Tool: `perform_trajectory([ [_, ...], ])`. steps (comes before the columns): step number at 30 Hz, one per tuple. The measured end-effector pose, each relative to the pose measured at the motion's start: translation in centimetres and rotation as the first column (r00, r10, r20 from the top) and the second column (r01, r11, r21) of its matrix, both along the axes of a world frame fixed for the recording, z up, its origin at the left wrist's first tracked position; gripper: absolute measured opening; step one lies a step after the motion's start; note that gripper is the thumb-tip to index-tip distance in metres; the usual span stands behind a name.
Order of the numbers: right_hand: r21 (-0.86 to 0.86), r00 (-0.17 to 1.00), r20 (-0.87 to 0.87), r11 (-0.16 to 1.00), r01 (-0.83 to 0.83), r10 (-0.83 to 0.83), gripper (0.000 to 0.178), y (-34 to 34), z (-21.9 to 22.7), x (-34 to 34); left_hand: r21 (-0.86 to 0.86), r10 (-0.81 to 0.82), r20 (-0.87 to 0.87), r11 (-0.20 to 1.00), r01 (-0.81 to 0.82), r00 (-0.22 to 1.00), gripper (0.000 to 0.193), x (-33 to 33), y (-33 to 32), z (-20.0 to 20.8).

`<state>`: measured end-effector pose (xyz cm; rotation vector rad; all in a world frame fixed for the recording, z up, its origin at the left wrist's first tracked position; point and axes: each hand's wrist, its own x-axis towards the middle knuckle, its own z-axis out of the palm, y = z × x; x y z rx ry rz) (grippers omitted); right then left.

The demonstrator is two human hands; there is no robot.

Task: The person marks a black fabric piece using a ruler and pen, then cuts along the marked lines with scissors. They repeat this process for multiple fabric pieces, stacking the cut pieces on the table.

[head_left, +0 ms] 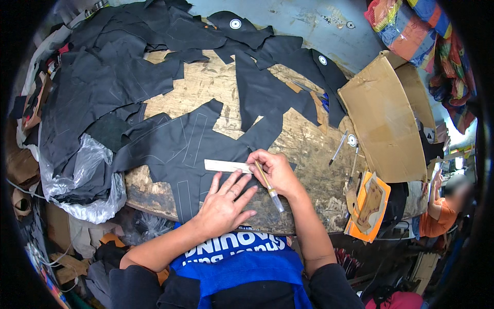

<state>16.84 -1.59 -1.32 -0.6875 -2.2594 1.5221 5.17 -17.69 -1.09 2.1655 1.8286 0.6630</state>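
Note:
My right hand [278, 171] is closed around a pen with a clear barrel and gold-coloured section [270, 189], its tip toward a piece of black sheet material [170, 141]. Under the fingertips of my left hand [222, 202] lies a narrow whitish strip [218, 166], flat on that black piece. The left fingers are spread and pressed down. My right fingers touch the strip's right end. Pale drawn lines, some forming narrow rectangles, mark the black material left of the strip. The pen's tip is hard to make out.
More black pieces [108, 77] cover the far and left parts of the worn wooden table [309, 154]. Two pens [338, 148] lie to the right, near a cardboard box [383, 116] and orange sheets with a template [369, 206]. Clear plastic [92, 165] hangs at left. A person in orange [440, 216] is far right.

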Motion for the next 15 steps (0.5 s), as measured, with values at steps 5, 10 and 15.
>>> perform_trajectory([
  [5,0.292,0.988,0.017,0.946,0.140,-0.151,0.020,-1.1,0.2,0.3,-0.120,0.010,-0.065,0.993,-0.018,0.998,0.068,-0.7,0.0,-0.4],
  [10,0.325,0.960,-0.115,0.904,0.279,-0.255,0.037,-0.5,-0.2,1.2,-0.130,0.021,-0.076,0.991,-0.030,0.997,0.073,-0.9,0.0,-0.3],
  [15,0.341,0.955,-0.057,0.894,0.292,-0.290,0.039,-0.5,-0.9,1.7,-0.154,-0.013,-0.078,0.988,0.001,0.997,0.076,-1.0,0.6,-0.6],
])
